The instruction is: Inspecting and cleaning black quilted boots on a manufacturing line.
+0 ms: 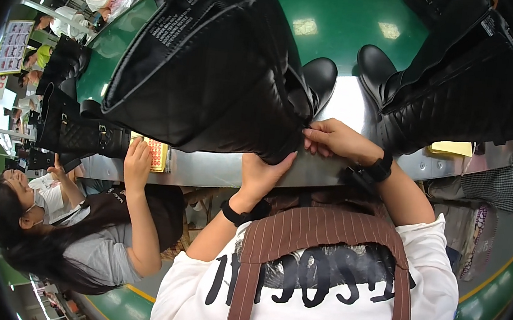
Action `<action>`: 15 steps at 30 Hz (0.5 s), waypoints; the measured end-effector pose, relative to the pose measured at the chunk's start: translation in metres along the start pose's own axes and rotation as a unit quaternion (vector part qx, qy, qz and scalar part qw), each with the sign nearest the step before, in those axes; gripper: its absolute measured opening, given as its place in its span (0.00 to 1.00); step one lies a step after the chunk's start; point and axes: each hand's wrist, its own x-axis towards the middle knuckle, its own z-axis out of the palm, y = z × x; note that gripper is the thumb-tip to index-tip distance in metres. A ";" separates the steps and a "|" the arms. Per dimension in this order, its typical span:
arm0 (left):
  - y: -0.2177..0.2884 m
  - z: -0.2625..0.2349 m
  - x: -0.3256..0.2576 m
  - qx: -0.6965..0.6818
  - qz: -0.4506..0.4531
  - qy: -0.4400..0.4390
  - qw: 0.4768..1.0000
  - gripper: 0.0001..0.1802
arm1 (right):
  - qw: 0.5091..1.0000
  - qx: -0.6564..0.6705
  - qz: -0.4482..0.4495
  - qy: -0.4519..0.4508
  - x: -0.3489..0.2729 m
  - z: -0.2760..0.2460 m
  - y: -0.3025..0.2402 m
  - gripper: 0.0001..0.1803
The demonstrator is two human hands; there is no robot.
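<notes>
A tall black boot (214,87) with a quilted shaft leans over the metal table edge in front of me, its wide top opening towards the upper left. Under its ankle, my left hand (260,176) grips the boot; the thumb shows along the lower side and the other fingers are largely hidden. My right hand (343,141) is closed in a pinch at the ankle, by the side seam. Whatever small part sits between those fingertips is too hidden to name.
Another tall black quilted boot (464,88) stands to the right, near a yellow pad (451,148). At left, a co-worker (93,224) reaches to a buckled black boot (78,129) beside a sheet of red stickers (157,154). Behind runs a green belt (347,13).
</notes>
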 end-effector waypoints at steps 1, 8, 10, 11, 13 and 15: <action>-0.001 0.001 -0.001 0.004 -0.005 0.003 1.000 0.22 | 1.000 0.010 -0.008 0.016 -0.002 0.002 -0.001 0.18; -0.001 0.002 0.002 0.030 0.037 0.030 0.998 0.21 | 0.994 0.059 -0.038 0.081 -0.019 0.014 -0.017 0.17; 0.003 0.000 0.005 0.013 0.026 0.032 0.999 0.21 | 0.992 0.077 -0.048 0.085 -0.022 0.018 -0.025 0.18; 0.005 -0.002 0.006 0.012 0.035 0.031 0.999 0.21 | 0.990 0.092 -0.058 0.089 -0.024 0.020 -0.030 0.18; 0.009 -0.005 0.008 0.012 0.044 0.029 0.999 0.22 | 0.987 0.109 -0.067 0.092 -0.028 0.024 -0.042 0.18; 0.013 -0.007 0.008 -0.020 0.030 0.023 0.999 0.21 | 0.989 0.089 -0.052 0.106 -0.035 0.029 -0.058 0.18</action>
